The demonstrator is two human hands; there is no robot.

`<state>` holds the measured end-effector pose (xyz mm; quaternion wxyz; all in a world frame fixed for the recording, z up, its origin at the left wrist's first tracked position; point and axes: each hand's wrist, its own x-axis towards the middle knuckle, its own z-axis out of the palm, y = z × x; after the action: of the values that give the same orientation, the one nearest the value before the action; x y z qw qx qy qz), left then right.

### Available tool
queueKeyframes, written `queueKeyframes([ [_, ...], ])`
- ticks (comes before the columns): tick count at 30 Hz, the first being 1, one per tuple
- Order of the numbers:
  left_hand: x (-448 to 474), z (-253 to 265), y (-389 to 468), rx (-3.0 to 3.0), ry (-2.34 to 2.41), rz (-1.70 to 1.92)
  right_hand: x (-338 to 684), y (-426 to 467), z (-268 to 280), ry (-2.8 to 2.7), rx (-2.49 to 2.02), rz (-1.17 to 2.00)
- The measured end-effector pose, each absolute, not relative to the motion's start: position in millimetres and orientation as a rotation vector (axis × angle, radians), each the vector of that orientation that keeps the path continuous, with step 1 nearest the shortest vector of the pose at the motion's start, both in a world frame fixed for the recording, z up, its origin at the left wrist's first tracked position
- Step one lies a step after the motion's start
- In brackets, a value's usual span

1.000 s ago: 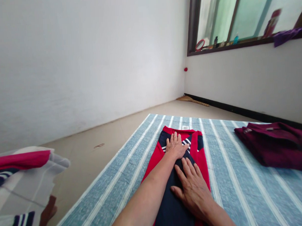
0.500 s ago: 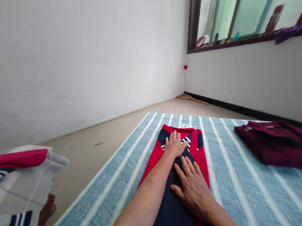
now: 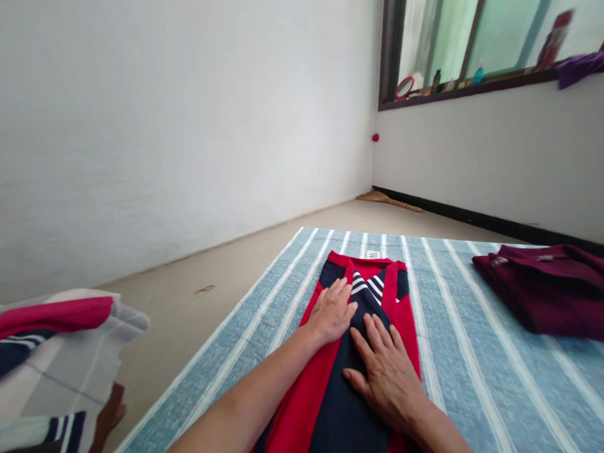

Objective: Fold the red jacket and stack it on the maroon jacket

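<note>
A red and navy garment [image 3: 360, 397] with white stripes at its neck lies folded lengthwise on the striped blue cloth [image 3: 256, 325]. Flat on its upper left part rests my left hand [image 3: 332, 310], fingers stretched toward the collar. My right hand [image 3: 383, 366] lies on the navy middle, lower and to the right, with fingers spread. Neither hand grips the fabric. Both palms hide part of the garment, and its near end runs out of view.
To the right sits a folded maroon garment [image 3: 550, 292]. At the left edge, clothes in red, navy and white lie over a grey-and-white checked cloth [image 3: 92, 359]. Beyond are the tiled floor [image 3: 196, 318], white walls and a window ledge [image 3: 456, 89] with small items.
My left hand has slid down and left from near the collar, uncovering the white stripes at the neck. My right hand has stayed almost in place. The view has shifted slightly.
</note>
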<state>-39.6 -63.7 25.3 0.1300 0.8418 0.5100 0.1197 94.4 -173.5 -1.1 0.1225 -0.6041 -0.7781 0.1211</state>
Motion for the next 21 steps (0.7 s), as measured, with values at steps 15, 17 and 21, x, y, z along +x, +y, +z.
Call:
queueKeyframes([
  [15, -78, 27, -109, 2.417, 1.491, 0.056, 92, -177, 6, -2.312, -1.795, 0.314],
  [17, -82, 29, -116, 2.425, 1.502, 0.039, 93, -176, 2, -2.305, -1.795, 0.303],
  [21, -82, 30, -120, 2.426, 1.521, 0.036, 94, -176, -3, -2.302, -1.788, 0.274],
])
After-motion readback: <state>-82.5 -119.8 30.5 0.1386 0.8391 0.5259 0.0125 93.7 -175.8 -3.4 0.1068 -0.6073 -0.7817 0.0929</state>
